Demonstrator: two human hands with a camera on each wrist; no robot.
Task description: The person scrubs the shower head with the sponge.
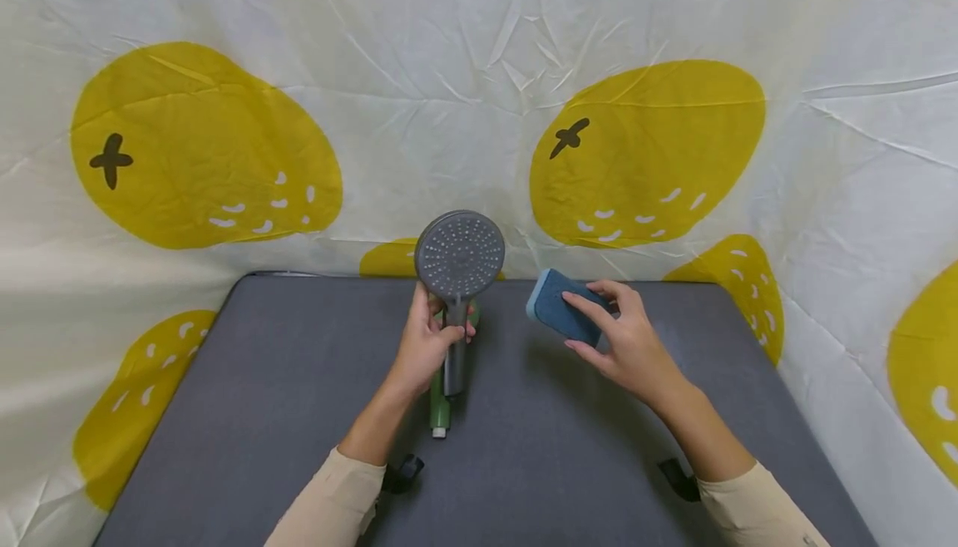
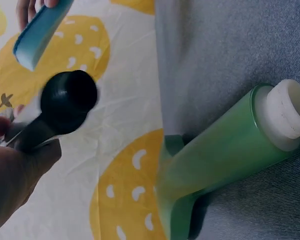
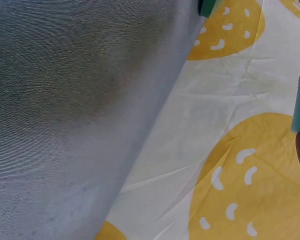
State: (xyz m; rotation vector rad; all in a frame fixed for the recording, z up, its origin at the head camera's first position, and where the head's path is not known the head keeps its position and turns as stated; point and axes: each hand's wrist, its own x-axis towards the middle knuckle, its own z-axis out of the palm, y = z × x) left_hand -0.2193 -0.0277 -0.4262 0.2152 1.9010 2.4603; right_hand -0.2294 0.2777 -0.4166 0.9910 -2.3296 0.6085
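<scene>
My left hand grips the grey handle of a shower head, whose round nozzle face is turned toward me. In the left wrist view the dark open end of its handle points at the camera. A blue sponge with a lighter layer is pinched between the fingers and thumb of my right hand, up and to the right of the shower head. Behind the left hand a green shower head lies on the table, its white threaded end toward me; the hand covers much of it.
The dark grey table runs back to a white curtain printed with big yellow fruit, which also hangs at both sides. Dark wrist mounts show beside my sleeves.
</scene>
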